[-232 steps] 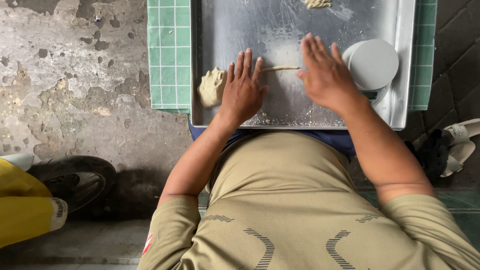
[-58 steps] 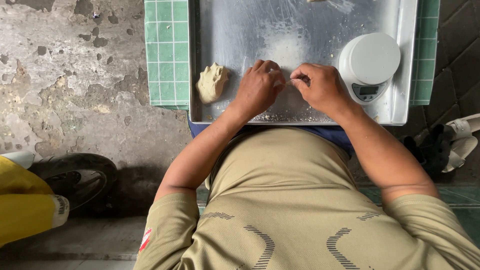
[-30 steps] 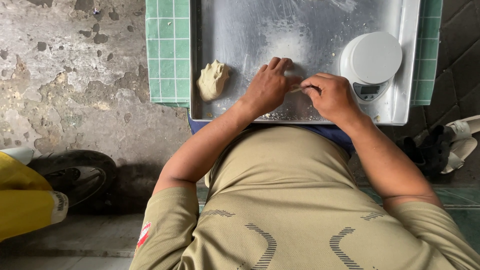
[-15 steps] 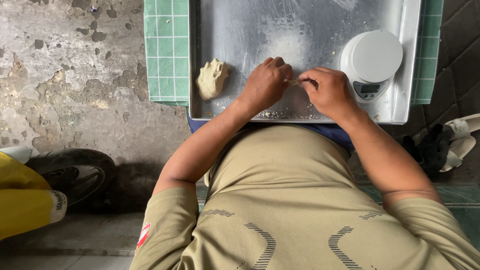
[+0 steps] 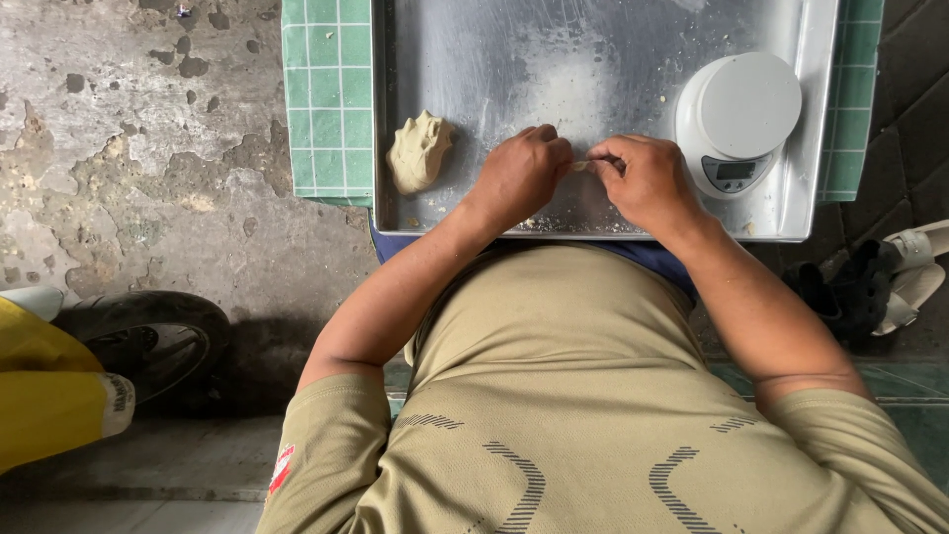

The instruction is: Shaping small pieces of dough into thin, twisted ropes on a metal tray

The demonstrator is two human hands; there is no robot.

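Your left hand (image 5: 521, 175) and right hand (image 5: 647, 181) both have a pinching grip on a thin dough strip (image 5: 581, 165), held between them at the near edge of the metal tray (image 5: 593, 59). Stretched that thin, I'd guess it snaps if you tug unevenly. Also, the scale (image 5: 739, 117) sits close to your right knuckles, and the dough lump (image 5: 419, 149) waits to your left.

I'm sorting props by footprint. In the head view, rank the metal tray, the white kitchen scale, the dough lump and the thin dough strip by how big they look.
1. metal tray
2. white kitchen scale
3. dough lump
4. thin dough strip, mostly hidden between left hand and right hand
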